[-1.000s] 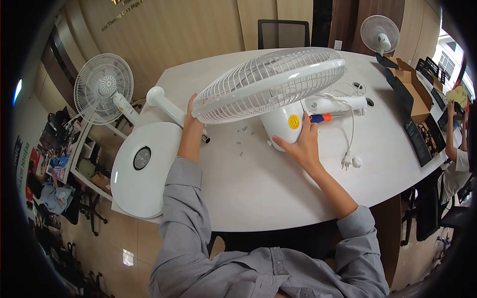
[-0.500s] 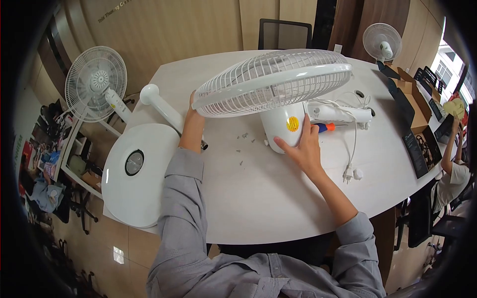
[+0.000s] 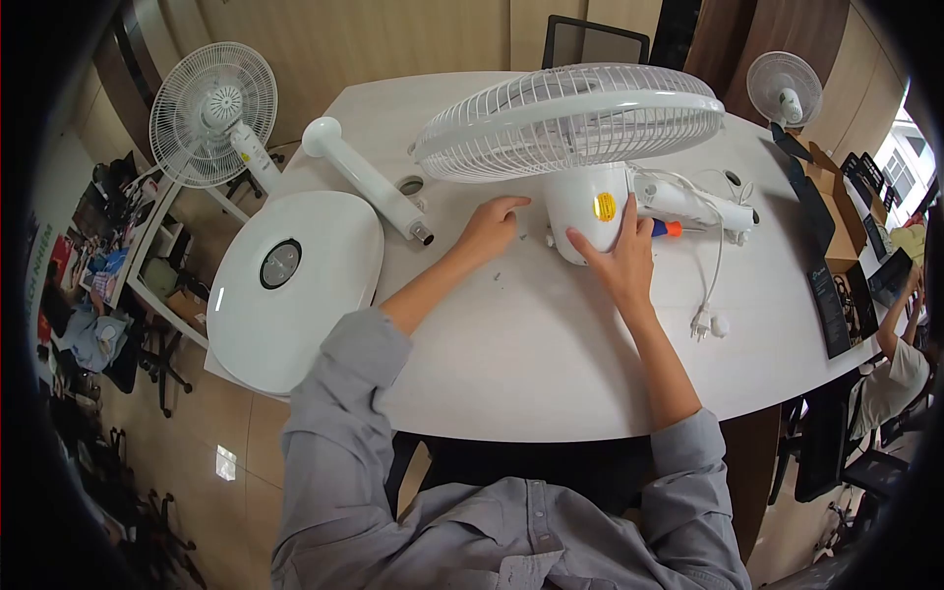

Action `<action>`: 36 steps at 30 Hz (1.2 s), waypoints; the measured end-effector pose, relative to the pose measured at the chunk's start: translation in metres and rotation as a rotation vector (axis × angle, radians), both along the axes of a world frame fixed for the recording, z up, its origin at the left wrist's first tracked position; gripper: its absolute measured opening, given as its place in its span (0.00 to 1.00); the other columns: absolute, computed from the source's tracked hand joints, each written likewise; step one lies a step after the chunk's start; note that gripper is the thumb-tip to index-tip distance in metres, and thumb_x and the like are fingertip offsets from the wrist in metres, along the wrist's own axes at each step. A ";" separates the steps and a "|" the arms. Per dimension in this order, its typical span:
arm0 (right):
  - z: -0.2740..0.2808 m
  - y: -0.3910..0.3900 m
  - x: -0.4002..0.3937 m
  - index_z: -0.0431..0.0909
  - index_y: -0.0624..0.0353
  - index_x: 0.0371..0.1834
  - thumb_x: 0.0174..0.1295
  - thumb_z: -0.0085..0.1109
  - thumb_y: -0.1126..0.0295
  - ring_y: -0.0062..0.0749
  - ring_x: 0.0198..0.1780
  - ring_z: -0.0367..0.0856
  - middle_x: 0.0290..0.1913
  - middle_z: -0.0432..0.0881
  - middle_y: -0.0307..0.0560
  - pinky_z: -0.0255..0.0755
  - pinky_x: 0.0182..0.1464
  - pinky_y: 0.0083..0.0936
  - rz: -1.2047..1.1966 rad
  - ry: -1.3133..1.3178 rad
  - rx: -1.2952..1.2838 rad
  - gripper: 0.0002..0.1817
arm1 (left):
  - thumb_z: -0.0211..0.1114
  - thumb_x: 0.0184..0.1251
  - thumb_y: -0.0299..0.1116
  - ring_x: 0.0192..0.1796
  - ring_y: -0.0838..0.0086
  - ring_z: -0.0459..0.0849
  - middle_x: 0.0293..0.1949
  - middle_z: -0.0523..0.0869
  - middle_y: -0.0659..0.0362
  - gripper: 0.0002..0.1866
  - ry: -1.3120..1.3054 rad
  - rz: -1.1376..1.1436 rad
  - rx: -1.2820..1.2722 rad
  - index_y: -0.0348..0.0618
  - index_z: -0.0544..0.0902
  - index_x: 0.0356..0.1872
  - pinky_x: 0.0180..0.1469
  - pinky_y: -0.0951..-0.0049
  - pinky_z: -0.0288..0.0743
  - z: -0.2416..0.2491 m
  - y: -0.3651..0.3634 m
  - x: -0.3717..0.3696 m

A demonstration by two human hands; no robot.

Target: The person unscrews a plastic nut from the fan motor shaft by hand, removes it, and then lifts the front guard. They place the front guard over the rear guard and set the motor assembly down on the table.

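A white fan head (image 3: 570,128) rests on the table with its round wire grille facing up and its motor housing (image 3: 580,202) below. My right hand (image 3: 621,264) grips the housing from the near right side, its thumb across the front below a yellow sticker. Left of the housing, my left hand (image 3: 492,228) hovers over the table with its index finger stretched out and nothing visible in it. Small screws (image 3: 497,276) lie close by, some likely hidden by that hand. A screwdriver with a blue and orange handle (image 3: 669,229) lies behind my right hand.
To the left are a round white fan base (image 3: 324,315) and a white stand tube (image 3: 369,182). A power cord with plug (image 3: 701,323) lies right. Open boxes (image 3: 831,221) line the right edge. Assembled fans (image 3: 214,113) stand beyond; other people sit at both sides.
My left hand has let go of the grille's left rim and moved down and right, beside the housing. My right hand keeps its grip. The camera view has shifted slightly.
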State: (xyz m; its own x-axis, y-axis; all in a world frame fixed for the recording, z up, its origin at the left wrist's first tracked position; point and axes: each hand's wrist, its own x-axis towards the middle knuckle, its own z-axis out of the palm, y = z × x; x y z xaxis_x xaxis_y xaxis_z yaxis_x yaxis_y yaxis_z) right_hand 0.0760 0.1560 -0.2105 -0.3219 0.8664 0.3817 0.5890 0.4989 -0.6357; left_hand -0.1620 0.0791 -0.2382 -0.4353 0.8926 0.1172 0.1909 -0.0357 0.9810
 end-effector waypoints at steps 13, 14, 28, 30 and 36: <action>-0.004 0.002 0.000 0.59 0.75 0.83 0.49 0.79 0.30 0.51 0.49 0.83 0.55 0.73 0.62 0.82 0.47 0.39 0.005 0.014 0.094 0.71 | 0.65 0.73 0.39 0.83 0.46 0.64 0.82 0.68 0.45 0.36 1.380 0.024 -0.242 0.40 0.70 0.80 0.82 0.50 0.62 -0.031 0.101 0.004; -0.004 0.003 0.000 0.59 0.75 0.83 0.49 0.79 0.30 0.51 0.49 0.82 0.55 0.73 0.62 0.82 0.48 0.39 0.007 0.011 0.098 0.71 | 0.66 0.72 0.42 0.85 0.47 0.62 0.84 0.65 0.46 0.38 1.417 0.023 -0.310 0.42 0.68 0.82 0.84 0.49 0.59 -0.018 0.095 0.014; -0.006 0.003 0.000 0.61 0.79 0.81 0.49 0.80 0.31 0.58 0.57 0.81 0.58 0.74 0.67 0.81 0.54 0.44 0.029 0.025 0.097 0.70 | 0.59 0.78 0.53 0.88 0.45 0.53 0.86 0.62 0.45 0.38 1.273 0.140 -0.564 0.48 0.69 0.83 0.86 0.39 0.41 -0.012 0.086 0.013; -0.008 0.004 0.000 0.61 0.79 0.80 0.50 0.80 0.32 0.58 0.57 0.81 0.58 0.74 0.68 0.81 0.55 0.44 0.026 0.031 0.128 0.69 | 0.59 0.79 0.52 0.87 0.45 0.55 0.85 0.64 0.45 0.36 1.260 0.204 -0.442 0.47 0.71 0.82 0.86 0.40 0.43 -0.017 0.094 0.011; -0.005 0.004 0.004 0.61 0.80 0.80 0.50 0.81 0.34 0.60 0.58 0.81 0.59 0.75 0.72 0.82 0.55 0.44 0.059 0.045 0.127 0.69 | 0.60 0.78 0.41 0.79 0.42 0.71 0.78 0.70 0.40 0.31 1.210 0.204 -0.235 0.43 0.74 0.78 0.78 0.43 0.67 -0.038 0.108 -0.015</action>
